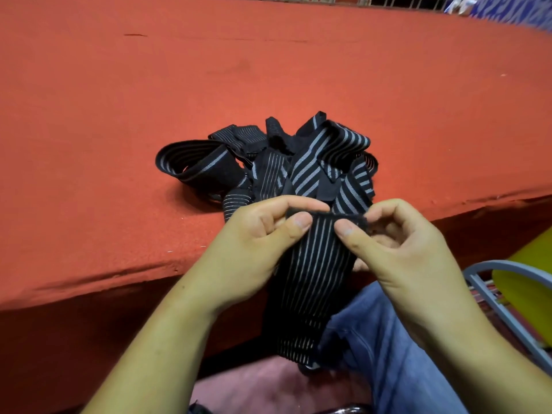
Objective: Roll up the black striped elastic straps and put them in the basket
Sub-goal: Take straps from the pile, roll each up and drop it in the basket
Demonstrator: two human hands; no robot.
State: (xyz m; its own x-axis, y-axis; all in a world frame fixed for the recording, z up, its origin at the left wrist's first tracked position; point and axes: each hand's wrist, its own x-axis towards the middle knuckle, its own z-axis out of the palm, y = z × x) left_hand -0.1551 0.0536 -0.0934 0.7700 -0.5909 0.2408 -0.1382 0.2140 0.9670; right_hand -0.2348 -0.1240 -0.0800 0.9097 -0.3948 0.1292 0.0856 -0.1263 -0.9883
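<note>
A tangled pile of black striped elastic straps (268, 162) lies on the red table (119, 115) near its front edge. One strap (313, 276) hangs from my hands down over the table edge onto my lap. My left hand (254, 243) pinches the strap's top end at its left corner between thumb and fingers. My right hand (397, 240) pinches the same end at its right corner. The strap's top edge is folded over between my thumbs. No basket is in view.
A grey metal frame (501, 300) with something yellow (525, 282) behind it stands at the right, below table height. My leg in blue jeans (388, 354) is under the hanging strap. Blue and white packaging (507, 10) sits at the far right corner.
</note>
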